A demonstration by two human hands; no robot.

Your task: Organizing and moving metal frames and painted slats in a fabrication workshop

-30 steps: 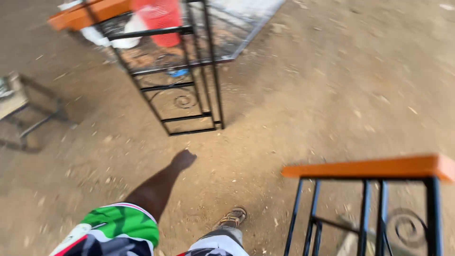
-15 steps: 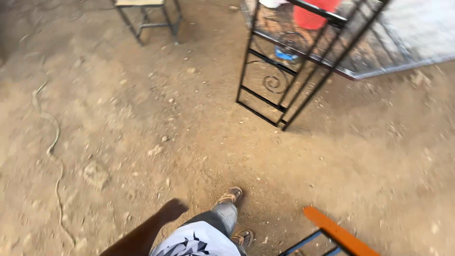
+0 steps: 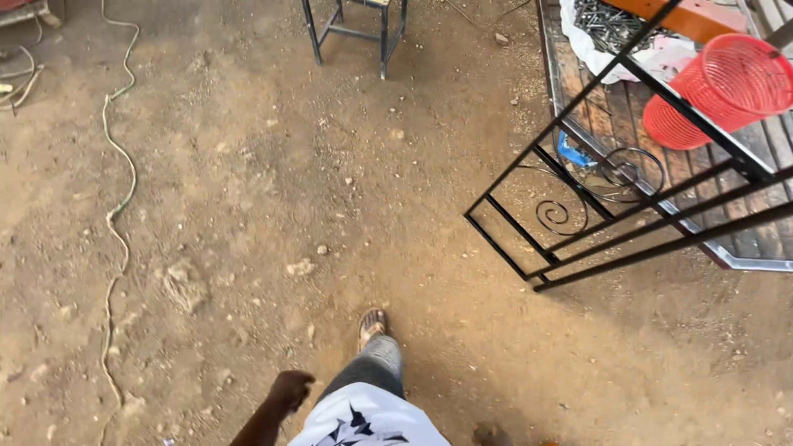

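Note:
I look down at my own body over bare dirt ground. My left hand (image 3: pixel 291 388) hangs by my side at the bottom of the view, its fingers curled in with nothing in them. It touches nothing. My right hand is out of view. One sandalled foot (image 3: pixel 372 325) steps forward just ahead of the hand. A black metal frame with scrollwork (image 3: pixel 578 216) stands to my right, well away from the hand.
A red mesh basket (image 3: pixel 727 91) lies beyond the frame, on a slatted metal panel (image 3: pixel 747 260). Dark metal bits are heaped on a white cloth (image 3: pixel 607 25) beside it. A metal stool (image 3: pixel 355 29) stands at the top. A pale cable (image 3: pixel 120 198) snakes along the left.
The view has swung left while I walk. The black frame has shifted to the right, the orange-topped stand has left the bottom, and the cable has come further into view.

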